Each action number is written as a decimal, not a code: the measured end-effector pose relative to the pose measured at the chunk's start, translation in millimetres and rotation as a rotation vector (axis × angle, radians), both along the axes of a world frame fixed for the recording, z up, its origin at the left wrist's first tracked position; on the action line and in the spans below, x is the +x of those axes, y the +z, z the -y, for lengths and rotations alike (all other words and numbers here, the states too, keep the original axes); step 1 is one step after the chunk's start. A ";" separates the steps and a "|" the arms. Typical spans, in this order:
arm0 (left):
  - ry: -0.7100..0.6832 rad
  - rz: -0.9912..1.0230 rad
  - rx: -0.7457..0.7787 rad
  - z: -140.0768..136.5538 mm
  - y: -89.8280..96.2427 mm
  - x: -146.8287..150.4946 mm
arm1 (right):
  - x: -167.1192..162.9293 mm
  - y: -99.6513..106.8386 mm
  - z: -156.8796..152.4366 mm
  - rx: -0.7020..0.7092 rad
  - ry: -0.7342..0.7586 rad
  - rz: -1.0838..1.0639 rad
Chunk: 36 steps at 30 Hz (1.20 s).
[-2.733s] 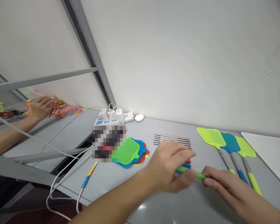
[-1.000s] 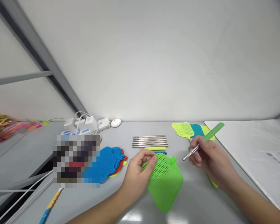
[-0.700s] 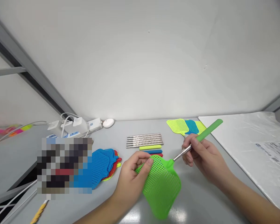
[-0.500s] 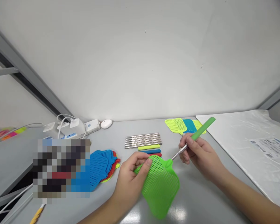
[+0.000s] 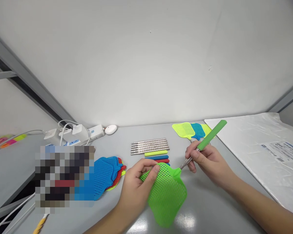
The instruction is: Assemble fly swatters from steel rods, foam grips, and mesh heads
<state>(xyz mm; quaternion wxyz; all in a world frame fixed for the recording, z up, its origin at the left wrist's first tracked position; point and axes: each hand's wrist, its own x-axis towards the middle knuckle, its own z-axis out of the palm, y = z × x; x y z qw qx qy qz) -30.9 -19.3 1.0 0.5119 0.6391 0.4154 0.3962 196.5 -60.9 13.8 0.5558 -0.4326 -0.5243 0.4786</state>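
My left hand pinches the edge of a green fly swatter head, a perforated plastic paddle held low over the table. A silver metal rod runs from the neck of that head up to a green handle grip. Closed around the rod just below the grip is my right hand. Behind my left hand lie a yellow grip, a blue grip and a red grip, partly covered by the green head. Beyond them several metal rods rest side by side.
Blue swatter heads are piled at left over red and yellow ones. Yellow and blue swatters lie at the back right, beside a white wrapped sheet. A power strip with plugs and cables stands back left.
My right hand has shifted slightly left and down along the rod, and its fingers now sit below the green grip. My left hand keeps its pinch on the head.
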 end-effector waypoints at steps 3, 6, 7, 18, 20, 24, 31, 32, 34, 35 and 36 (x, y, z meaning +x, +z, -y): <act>0.035 -0.005 -0.003 -3.3 1.5 -3.0 | -2.8 -2.8 -1.8 -0.048 0.045 -0.044; 0.112 0.081 -0.034 -8.9 7.7 -6.6 | -4.7 -1.7 -3.1 -0.110 0.065 -0.107; 0.132 0.151 -0.081 -10.8 10.6 -8.0 | -5.2 -0.6 -3.2 -0.119 0.059 -0.126; -0.185 0.299 -0.330 -11.5 20.9 -11.6 | -13.1 1.5 0.5 -0.122 0.021 -0.249; -0.217 0.257 -0.327 -11.1 21.8 -10.7 | -13.1 0.4 1.4 -0.121 0.039 -0.245; -0.194 0.252 -0.390 -11.3 22.1 -10.9 | -13.0 -3.9 2.5 -0.120 0.043 -0.211; -0.192 0.273 -0.387 -11.3 16.6 -10.9 | -14.3 -9.8 3.6 -0.071 0.067 -0.145; -0.195 0.275 -0.378 -11.0 16.1 -11.0 | -14.6 -9.6 4.0 -0.069 0.066 -0.143; -0.199 0.271 -0.359 -10.3 15.8 -11.2 | -15.2 -8.7 4.6 -0.067 0.067 -0.145; -0.199 0.268 -0.350 -10.0 15.9 -11.3 | -15.4 -8.2 4.6 -0.067 0.068 -0.148; -0.198 0.265 -0.343 -9.7 16.3 -11.2 | -15.6 -7.7 4.5 -0.068 0.068 -0.152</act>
